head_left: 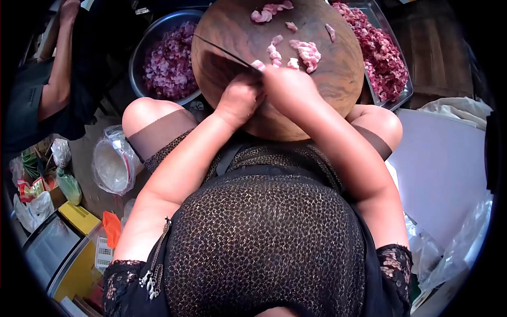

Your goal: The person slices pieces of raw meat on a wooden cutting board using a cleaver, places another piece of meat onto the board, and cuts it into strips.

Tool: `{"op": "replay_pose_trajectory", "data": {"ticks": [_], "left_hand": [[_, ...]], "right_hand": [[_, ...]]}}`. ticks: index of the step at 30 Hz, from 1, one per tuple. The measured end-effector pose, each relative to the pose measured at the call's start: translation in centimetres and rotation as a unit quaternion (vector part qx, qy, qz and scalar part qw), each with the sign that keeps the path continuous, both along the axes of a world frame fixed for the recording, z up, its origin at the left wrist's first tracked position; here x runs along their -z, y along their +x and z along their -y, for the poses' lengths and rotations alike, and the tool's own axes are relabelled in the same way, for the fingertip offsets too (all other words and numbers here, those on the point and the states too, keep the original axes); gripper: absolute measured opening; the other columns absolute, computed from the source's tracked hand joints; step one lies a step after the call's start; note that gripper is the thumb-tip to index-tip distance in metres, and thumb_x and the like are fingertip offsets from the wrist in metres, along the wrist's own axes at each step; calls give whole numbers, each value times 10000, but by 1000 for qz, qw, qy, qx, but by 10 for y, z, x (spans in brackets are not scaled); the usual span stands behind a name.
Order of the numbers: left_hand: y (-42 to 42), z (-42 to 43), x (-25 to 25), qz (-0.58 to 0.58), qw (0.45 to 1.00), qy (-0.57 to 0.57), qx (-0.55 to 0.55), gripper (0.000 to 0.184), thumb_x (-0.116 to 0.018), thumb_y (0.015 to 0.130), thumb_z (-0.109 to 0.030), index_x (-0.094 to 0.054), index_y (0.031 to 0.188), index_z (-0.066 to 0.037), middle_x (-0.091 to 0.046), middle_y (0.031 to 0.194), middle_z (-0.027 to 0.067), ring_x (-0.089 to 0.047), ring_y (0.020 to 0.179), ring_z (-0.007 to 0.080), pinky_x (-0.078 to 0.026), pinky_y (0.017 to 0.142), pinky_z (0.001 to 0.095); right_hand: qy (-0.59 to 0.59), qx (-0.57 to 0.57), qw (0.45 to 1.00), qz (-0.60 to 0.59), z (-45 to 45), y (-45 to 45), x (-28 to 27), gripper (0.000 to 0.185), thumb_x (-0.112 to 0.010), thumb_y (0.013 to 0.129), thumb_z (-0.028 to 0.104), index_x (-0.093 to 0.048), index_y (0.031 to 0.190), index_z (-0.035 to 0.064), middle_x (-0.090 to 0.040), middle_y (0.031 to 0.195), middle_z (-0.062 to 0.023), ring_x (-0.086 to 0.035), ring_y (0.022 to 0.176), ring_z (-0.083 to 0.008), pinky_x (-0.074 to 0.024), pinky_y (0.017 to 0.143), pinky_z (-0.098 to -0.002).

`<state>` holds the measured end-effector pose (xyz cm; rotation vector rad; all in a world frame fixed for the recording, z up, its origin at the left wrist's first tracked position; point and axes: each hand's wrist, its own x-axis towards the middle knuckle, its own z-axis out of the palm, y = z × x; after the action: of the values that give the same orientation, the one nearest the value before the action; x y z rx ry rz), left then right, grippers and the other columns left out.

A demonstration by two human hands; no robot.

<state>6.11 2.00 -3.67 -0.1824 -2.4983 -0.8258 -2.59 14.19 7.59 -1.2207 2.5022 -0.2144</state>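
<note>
My right hand (289, 84) is wrapped round the handle end of a knife (224, 52). Its dark blade slants toward the upper left over a round wooden chopping block (338, 63). Close below the blade, my left hand (241, 98) is closed with its fingers curled in. Whatever those fingers hold, if anything, is hidden. Just beyond my hands lie cut pieces of pinkish meat (307, 55), and a longer meat strip (270, 11) rests near the far side of the block.
Left of the block stands a metal bowl (138, 63) of chopped meat; at its right is a metal tray (409, 87) heaped with more. Another person's arm (57, 87) shows at far left. A plastic-lined bucket (113, 166) and a yellow-edged scale-like box (79, 219) are lower left.
</note>
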Motion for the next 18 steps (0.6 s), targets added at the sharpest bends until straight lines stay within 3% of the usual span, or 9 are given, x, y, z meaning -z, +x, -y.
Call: {"op": "replay_pose_trajectory", "data": {"ticks": [2,4,5,8,10,13,15,16,18], "left_hand": [[4,-5,-12,63,994,92,-20,189,-710,770,-125,-686,948,-67,-657,988,116,-620,919,327,-510,838,403],[5,-1,-13,33,999,33,-19,162,-716,771,-134,-677,914,-68,-649,962,107,-611,924,335,-505,837,412],[6,3,-1,34,999,28,-27,339,-755,737,-139,-652,1054,-75,-623,1022,112,-589,977,350,-499,866,423],[15,-1,-30,52,989,94,-97,595,-811,705,-176,-571,1234,-48,-570,1178,175,-575,1046,362,-488,911,425],[24,8,-30,97,985,35,-138,849,-860,623,-178,-466,1364,-48,-438,1341,219,-553,1109,366,-478,951,422],[29,9,-27,57,983,29,-172,645,-815,660,-136,-569,1251,-54,-527,1236,182,-546,1088,383,-474,943,438],[30,16,-18,34,998,11,-56,375,-765,743,-111,-666,1097,-39,-613,1128,144,-610,1005,327,-501,864,398],[28,14,-22,37,998,12,-55,375,-765,743,-111,-666,1097,-39,-613,1128,144,-610,1005,327,-501,864,398],[21,10,-30,34,998,47,-18,142,-686,805,-67,-706,944,-46,-663,969,100,-631,926,310,-503,825,385]], "right_hand": [[7,-54,998,-11,31,-11,2,136,-561,855,117,-621,923,15,-693,837,-202,-687,823,-374,-548,690,-476],[-61,19,998,-7,40,-23,17,159,-566,860,136,-614,958,20,-696,844,-190,-686,829,-374,-543,704,-477],[-35,44,998,-26,36,-27,23,176,-552,904,186,-608,982,37,-696,850,-187,-682,838,-377,-536,712,-484],[-100,89,989,-62,2,-16,6,152,-555,904,179,-593,963,45,-700,886,-169,-694,838,-354,-547,705,-477],[-77,97,990,-63,-28,0,-9,156,-557,920,204,-589,940,52,-688,833,-175,-683,792,-372,-542,691,-490],[-77,72,994,-38,-80,16,-12,188,-547,941,234,-585,919,51,-672,768,-179,-668,734,-389,-534,659,-500],[-83,57,995,-29,-101,25,-16,194,-545,945,236,-581,907,49,-669,753,-178,-665,721,-391,-532,649,-501],[-38,56,998,-12,-107,30,-22,196,-542,946,227,-576,893,41,-668,754,-185,-667,725,-388,-531,647,-500],[7,57,998,7,-111,29,-24,200,-539,947,218,-570,879,33,-667,754,-191,-669,729,-385,-530,644,-500]]}}
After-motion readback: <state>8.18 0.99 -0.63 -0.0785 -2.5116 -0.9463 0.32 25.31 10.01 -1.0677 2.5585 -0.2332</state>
